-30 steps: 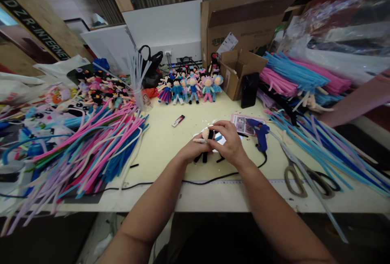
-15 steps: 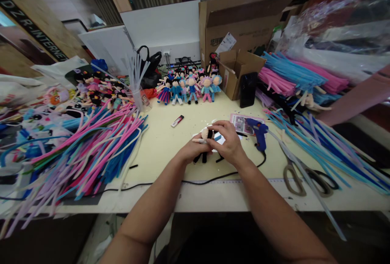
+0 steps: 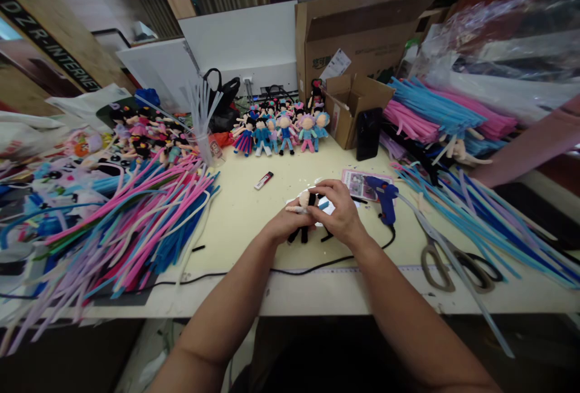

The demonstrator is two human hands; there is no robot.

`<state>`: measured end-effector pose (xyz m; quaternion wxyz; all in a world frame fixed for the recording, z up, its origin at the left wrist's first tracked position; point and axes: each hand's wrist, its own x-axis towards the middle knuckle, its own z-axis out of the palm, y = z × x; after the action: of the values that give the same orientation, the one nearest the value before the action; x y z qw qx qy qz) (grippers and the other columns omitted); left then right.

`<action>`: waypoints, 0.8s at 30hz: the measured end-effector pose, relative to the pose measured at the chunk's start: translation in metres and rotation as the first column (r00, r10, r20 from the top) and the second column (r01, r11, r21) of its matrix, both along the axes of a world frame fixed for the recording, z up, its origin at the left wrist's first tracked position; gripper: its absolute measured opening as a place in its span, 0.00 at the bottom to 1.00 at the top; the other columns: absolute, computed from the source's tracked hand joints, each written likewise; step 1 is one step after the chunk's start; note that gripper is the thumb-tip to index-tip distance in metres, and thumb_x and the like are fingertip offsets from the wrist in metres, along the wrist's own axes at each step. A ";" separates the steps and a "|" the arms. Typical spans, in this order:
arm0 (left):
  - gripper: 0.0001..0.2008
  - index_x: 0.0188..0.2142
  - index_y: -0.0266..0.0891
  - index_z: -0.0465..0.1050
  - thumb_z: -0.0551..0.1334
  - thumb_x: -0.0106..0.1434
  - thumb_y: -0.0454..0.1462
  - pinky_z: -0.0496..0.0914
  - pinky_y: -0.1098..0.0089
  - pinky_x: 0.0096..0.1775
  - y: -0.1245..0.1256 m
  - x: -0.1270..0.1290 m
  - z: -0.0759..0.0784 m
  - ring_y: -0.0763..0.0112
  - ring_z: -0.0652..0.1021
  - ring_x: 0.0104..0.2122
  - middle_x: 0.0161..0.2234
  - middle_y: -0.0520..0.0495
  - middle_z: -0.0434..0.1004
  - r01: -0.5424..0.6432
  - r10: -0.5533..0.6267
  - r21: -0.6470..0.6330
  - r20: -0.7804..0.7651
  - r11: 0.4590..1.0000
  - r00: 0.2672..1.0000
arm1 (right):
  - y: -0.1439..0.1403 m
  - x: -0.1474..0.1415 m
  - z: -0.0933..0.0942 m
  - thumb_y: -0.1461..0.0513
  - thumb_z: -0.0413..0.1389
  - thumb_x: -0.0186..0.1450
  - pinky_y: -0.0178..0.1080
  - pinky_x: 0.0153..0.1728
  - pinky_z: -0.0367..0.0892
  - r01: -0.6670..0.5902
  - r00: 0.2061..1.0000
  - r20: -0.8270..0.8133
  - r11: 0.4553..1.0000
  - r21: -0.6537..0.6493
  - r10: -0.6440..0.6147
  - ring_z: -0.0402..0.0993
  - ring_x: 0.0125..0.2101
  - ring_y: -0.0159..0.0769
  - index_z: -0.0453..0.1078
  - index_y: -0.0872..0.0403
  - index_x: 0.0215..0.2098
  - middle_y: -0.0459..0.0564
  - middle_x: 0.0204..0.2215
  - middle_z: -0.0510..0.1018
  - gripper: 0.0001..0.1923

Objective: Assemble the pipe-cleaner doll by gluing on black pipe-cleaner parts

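A small doll of fuzzy stems [image 3: 304, 199], with a cream head, black hair and black legs, lies between my hands over the middle of the table. My left hand [image 3: 286, 224] is closed round its body from the left. My right hand [image 3: 339, 211] curls over its head from the right, fingertips pressed at the black hair. A short blue piece [image 3: 323, 205] sticks out beside the right fingers; whether they grip it I cannot tell. Beyond the right hand rests a blue glue gun [image 3: 385, 196] with a black cord.
Large scissors [image 3: 441, 254] and a long clear glue stick lie to the right. Fuzzy stems [image 3: 136, 230] heap up at the left, with more stems [image 3: 457, 199] at the right. Finished dolls [image 3: 284, 133] stand at the back beside cardboard boxes [image 3: 357, 103]. A lighter [image 3: 263, 180] lies mid-table.
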<state>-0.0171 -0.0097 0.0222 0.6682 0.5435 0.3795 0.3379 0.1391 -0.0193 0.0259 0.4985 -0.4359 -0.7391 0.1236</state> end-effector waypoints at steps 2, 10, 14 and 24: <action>0.16 0.36 0.37 0.65 0.66 0.49 0.37 0.64 0.73 0.29 0.000 0.000 0.001 0.75 0.69 0.26 0.26 0.54 0.66 0.003 -0.003 -0.005 -0.001 1.000 1.000 | 0.000 0.001 0.001 0.60 0.61 0.57 0.48 0.48 0.63 -0.018 0.999 -0.030 1.000 -0.021 0.018 0.67 0.46 0.43 0.71 0.49 0.45 0.52 0.43 0.70 0.17; 0.17 0.37 0.37 0.68 0.67 0.47 0.36 0.65 0.73 0.30 0.000 0.002 0.000 0.74 0.70 0.28 0.29 0.53 0.69 -0.009 0.009 -0.006 -0.008 1.000 1.000 | -0.003 -0.001 0.006 0.63 0.56 0.60 0.47 0.48 0.63 0.021 0.994 -0.105 0.999 -0.024 -0.024 0.68 0.44 0.41 0.74 0.49 0.38 0.51 0.40 0.71 0.08; 0.18 0.38 0.38 0.68 0.67 0.46 0.36 0.66 0.73 0.30 -0.001 0.003 0.001 0.74 0.69 0.29 0.30 0.53 0.68 -0.022 0.022 -0.007 -0.028 1.000 0.999 | -0.002 -0.004 0.004 0.63 0.58 0.58 0.47 0.47 0.63 0.055 0.993 -0.104 0.998 -0.021 -0.056 0.69 0.43 0.41 0.73 0.50 0.36 0.51 0.38 0.72 0.07; 0.21 0.43 0.38 0.68 0.66 0.48 0.36 0.66 0.74 0.29 -0.002 0.004 0.003 0.74 0.68 0.29 0.30 0.53 0.67 -0.014 0.017 0.051 -0.048 0.999 0.999 | -0.001 -0.005 0.003 0.64 0.57 0.58 0.47 0.46 0.64 0.078 0.992 -0.092 0.996 -0.043 -0.081 0.69 0.43 0.41 0.72 0.49 0.35 0.51 0.37 0.72 0.07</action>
<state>-0.0131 -0.0116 0.0251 0.6421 0.5655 0.3910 0.3393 0.1346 -0.0202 0.0286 0.5284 -0.4685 -0.6943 0.1386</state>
